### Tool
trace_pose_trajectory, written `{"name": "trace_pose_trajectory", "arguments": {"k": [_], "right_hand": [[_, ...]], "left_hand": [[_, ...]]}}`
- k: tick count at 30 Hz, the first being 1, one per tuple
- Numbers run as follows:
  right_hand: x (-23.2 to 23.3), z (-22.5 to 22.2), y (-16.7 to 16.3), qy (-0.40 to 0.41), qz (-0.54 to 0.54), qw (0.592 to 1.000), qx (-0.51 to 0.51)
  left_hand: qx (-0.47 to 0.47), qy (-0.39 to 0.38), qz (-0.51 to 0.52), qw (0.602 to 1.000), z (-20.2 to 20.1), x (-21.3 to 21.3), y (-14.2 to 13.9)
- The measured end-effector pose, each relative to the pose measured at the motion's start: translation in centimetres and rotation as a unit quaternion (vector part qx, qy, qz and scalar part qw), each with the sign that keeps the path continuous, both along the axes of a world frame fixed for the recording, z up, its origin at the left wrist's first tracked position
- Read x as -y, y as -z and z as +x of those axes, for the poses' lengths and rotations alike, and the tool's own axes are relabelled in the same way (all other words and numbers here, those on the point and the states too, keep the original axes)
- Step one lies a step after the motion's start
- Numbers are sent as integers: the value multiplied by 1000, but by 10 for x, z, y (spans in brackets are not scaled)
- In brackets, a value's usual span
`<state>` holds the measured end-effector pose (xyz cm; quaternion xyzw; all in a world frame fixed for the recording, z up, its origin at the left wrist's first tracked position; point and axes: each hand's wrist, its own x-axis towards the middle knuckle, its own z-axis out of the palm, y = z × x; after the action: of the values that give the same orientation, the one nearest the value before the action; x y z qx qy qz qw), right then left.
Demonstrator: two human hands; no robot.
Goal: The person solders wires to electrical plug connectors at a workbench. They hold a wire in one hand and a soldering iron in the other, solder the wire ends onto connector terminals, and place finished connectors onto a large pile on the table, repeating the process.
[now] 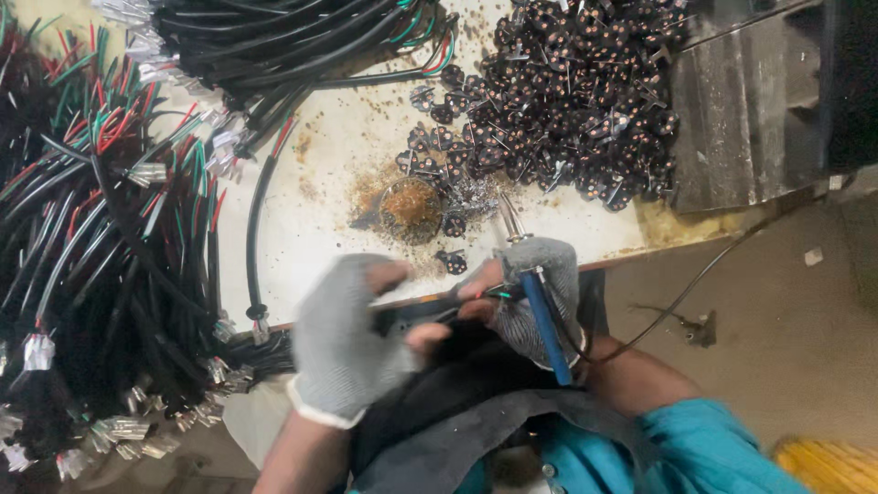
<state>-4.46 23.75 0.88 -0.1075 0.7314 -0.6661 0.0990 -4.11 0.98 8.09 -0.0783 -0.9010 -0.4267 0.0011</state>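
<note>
Gloved left hand (343, 334) pinches wire ends steady at the desk (302, 238) edge; right hand (535, 288) grips a blue-handled soldering iron (540, 306), tip outward.

On the desk (329, 210), the cable bundles (101, 229) lie left, the plug pile (576, 91) right, the small dish (410, 209) between.

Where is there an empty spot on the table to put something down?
The bare white patch of table lies between the single black cable on the left and the small tin of brown stuff on the right. Elsewhere it is crowded: wire bundles fill the left, and the pile of black plug pieces covers the top right.
</note>
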Motion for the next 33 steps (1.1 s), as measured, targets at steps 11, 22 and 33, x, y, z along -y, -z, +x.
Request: {"name": "trace_pose_trajectory", "arguments": {"k": [11,22,33], "right_hand": [[-7,12,-18,-13,69,996,-58],[-2,11,-20,-4,104,994,-34],[-1,6,-23,-14,90,996,-1]], "left_hand": [[235,159,-1,959,22,-16,57],[265,33,165,950,39,-18,53],[250,-50,216,943,42,-22,59]]}}
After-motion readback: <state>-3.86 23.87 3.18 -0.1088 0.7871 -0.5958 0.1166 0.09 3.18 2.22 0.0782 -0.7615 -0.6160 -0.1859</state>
